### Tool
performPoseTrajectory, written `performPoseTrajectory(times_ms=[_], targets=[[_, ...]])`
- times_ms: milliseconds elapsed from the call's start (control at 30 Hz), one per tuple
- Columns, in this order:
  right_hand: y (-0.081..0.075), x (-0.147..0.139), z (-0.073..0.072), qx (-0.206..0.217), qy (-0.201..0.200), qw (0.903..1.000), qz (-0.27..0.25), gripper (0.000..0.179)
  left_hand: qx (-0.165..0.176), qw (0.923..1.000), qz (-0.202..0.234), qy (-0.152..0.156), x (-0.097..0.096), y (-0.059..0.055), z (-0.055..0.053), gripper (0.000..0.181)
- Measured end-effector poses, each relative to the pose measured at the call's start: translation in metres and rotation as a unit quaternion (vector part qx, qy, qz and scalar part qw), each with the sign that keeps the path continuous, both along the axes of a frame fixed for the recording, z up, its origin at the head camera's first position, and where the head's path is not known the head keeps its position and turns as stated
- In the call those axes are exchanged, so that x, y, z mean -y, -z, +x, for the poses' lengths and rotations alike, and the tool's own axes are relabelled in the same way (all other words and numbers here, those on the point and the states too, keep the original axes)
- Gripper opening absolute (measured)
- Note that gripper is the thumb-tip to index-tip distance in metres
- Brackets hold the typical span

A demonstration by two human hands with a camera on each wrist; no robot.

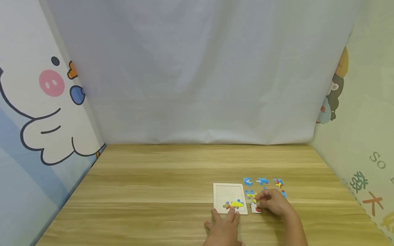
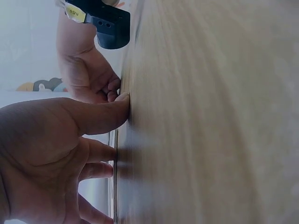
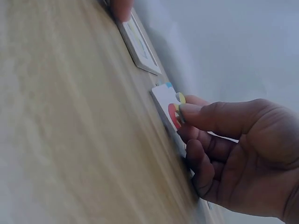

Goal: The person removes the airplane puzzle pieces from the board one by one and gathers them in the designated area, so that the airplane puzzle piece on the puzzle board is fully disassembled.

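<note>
A square wooden puzzle tray (image 1: pixel 214 196) lies on the table, with joined puzzle pieces (image 1: pixel 236 204) showing a yellow shape in its lower right part. My left hand (image 1: pixel 224 226) rests at the tray's near edge, fingers spread and touching it. Just right of the tray, my right hand (image 1: pixel 274 204) pinches a white puzzle piece (image 3: pixel 163 98) with red and yellow marks between thumb and forefinger. In the right wrist view the thumb (image 3: pixel 192 111) covers one edge of that piece. Behind the right hand, some loose pieces are partly hidden.
Several loose blue, yellow and red pieces lie to the right of the tray, among them a blue piece (image 1: pixel 263 181) and a red-yellow piece (image 1: pixel 278 182). A grey-white curtain (image 1: pixel 197 85) hangs behind the wooden table (image 1: pixel 147 191). Printed cartoon panels stand at both sides.
</note>
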State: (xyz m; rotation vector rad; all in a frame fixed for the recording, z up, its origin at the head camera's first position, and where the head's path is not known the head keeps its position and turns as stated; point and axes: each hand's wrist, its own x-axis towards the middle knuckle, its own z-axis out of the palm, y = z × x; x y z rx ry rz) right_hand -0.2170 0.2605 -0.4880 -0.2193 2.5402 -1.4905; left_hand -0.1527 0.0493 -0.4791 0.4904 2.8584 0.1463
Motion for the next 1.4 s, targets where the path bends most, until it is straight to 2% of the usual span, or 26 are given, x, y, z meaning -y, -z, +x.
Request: performPoseTrajectory(times_ms=[267,700,833,933,1033,1133,1400], targets=[[-0.001,0.005,0.000,-0.017,0.010,0.9994,0.029,0.013,0.009,0.9999,0.010,-0.001,0.000,-0.001,0.001,0.082],[-0.004,0.003,0.003,-0.018,0.002,0.9995,0.027,0.013,0.009,0.9995,0.029,-0.004,-0.001,-0.002,0.003,0.079],[-0.008,0.004,0.004,-0.022,0.011,0.9993,0.027,0.013,-0.015,0.9999,-0.006,-0.004,-0.003,-0.002,0.004,0.079],[-0.013,0.006,0.004,-0.019,0.021,0.9992,0.029,0.014,-0.029,0.9990,-0.033,0.010,-0.006,-0.003,0.003,0.079],[-0.019,0.008,0.003,-0.030,0.021,0.9989,0.029,0.015,-0.027,0.9987,-0.035,0.026,-0.012,-0.005,0.002,0.078],[-0.022,0.009,-0.001,-0.053,0.000,0.9981,0.031,0.016,-0.020,0.9988,-0.034,0.029,-0.019,-0.006,0.001,0.076],[-0.025,0.017,-0.011,-0.074,-0.025,0.9963,0.037,0.018,-0.005,0.9992,-0.040,0.007,-0.031,0.000,0.001,0.077]])
